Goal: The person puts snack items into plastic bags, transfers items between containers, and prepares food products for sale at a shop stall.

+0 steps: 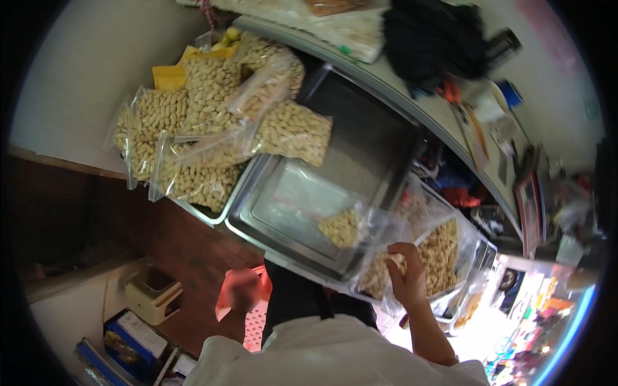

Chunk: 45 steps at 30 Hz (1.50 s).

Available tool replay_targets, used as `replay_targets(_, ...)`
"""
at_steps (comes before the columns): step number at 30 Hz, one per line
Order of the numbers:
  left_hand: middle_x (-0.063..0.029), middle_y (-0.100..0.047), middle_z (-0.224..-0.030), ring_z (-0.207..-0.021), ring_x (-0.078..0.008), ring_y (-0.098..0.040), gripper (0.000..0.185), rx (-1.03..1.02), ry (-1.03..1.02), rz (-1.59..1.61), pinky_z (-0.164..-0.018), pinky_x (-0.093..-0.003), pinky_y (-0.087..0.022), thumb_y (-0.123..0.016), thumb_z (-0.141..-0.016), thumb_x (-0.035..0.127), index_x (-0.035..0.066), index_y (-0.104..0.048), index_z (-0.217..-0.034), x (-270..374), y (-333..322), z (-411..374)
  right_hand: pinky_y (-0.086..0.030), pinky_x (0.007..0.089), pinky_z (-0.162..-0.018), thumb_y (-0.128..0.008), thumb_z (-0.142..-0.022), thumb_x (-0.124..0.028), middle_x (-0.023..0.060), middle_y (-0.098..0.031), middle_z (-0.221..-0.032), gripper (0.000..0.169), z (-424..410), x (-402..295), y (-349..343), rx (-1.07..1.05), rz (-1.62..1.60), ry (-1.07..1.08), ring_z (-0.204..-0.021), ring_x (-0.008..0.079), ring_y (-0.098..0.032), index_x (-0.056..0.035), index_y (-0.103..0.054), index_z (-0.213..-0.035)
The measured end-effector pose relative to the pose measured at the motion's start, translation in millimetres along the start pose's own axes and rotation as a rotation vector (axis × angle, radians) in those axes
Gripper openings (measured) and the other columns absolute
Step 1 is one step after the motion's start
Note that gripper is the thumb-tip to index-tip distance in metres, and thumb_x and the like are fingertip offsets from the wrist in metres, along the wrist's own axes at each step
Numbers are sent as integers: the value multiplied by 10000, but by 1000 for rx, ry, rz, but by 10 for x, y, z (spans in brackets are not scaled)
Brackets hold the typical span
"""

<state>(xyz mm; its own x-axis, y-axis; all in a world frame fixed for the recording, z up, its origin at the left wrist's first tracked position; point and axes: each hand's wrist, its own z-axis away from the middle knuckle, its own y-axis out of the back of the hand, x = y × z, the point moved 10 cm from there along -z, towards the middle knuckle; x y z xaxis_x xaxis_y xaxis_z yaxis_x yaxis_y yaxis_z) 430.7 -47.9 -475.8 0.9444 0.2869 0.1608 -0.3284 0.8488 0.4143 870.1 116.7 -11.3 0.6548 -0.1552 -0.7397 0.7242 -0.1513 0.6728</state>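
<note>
My right hand (409, 276) is at the right, over an open clear plastic bag of peanuts in their shells (438, 260). Its thumb and forefinger are curled with a gap between them. The fingertips meet the edge of thin clear film, but I cannot tell whether they grip it. That film runs left to a small batch of peanuts (340, 228) in plastic, over a steel tray (246, 227). A flat clear bag (294, 198) lies in this tray. My left hand (244, 290) is low at the left, apart from the trays, and blurred; its fingers cannot be made out.
Several filled zip bags of peanuts (212, 96) are heaped at the left, one overlapping the steel tray. A curved shelf edge (415, 106) runs behind, bearing a black cloth (434, 38) and scissors (451, 91). Below are a red plastic stool (256, 318) and a beige stool (153, 296).
</note>
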Motion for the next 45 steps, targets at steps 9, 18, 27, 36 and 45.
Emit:
replay_targets(9,-211,-633,-1086,-1020,-331,-612,439,-100,83,-43,-878,-407,-487,-641,-838,232,11,-554,-1208,-170,-421,-1169,-469,384,-857,-619,-770,58,172,-625,-1030,202,-725,146,-529,-72,383,131,-971,319,-606,-10,-636,-959)
replay_targets(18,-218,-620,-1135,-1066,-335,-597,417,-65,-21,-144,-912,-404,-474,-597,-865,211,6,-554,-1225,232,-303,-1173,-393,438,-959,-659,-765,-22,219,-516,-1217,352,-206,492,-97,86,342,75,-1136,360,-499,-17,-561,-1103)
replay_targets(27,-225,-606,-1183,-1111,-340,-582,399,66,-454,-546,-947,-400,-461,-553,-892,190,0,-555,-1243,1226,347,-893,-192,514,-1124,-737,-741,-184,189,-469,-1337,610,67,964,-113,298,321,135,-1271,355,-408,-32,-484,-1274)
replay_targets(36,-180,-630,-1119,-1034,-267,-611,351,-351,-1028,-177,-898,-332,-472,-624,-904,266,14,-604,-1148,2641,1442,2011,-273,502,-1083,-680,-712,-43,44,-615,-863,185,1114,620,-391,587,328,355,-890,238,-595,-101,-604,-870)
replay_targets(45,-128,-479,-1370,-1303,-388,-366,136,812,-1646,-568,-1084,-508,-279,-674,-804,160,136,-711,-933,4078,1280,3565,-436,376,-851,-590,-744,-122,35,-629,-840,115,1725,229,-931,336,506,647,-867,220,-603,-106,-657,-836)
